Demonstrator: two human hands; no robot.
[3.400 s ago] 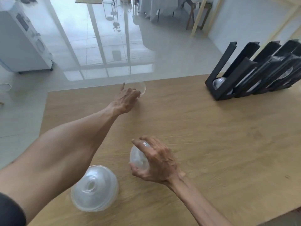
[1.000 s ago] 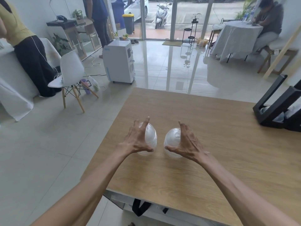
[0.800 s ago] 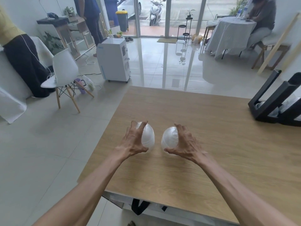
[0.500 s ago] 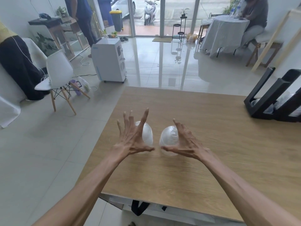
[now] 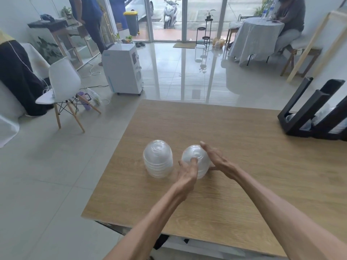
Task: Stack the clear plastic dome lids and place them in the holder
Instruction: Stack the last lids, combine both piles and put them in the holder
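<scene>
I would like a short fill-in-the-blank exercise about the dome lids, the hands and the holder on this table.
1. The two lid stacks stand on a ____ table.
2. Both hands are at the ____ stack.
3. The left stack is touched by ____ hand.
4. The black holder stands at the table's ____ edge.

Missing words: wooden; right; neither; right

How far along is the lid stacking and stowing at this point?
Done: one lid stack stands alone on the table, and the holder seems to hold some lids already. In hand: the left hand and right hand cup a second stack. Left: merging the stacks and slotting them into the holder.
</scene>
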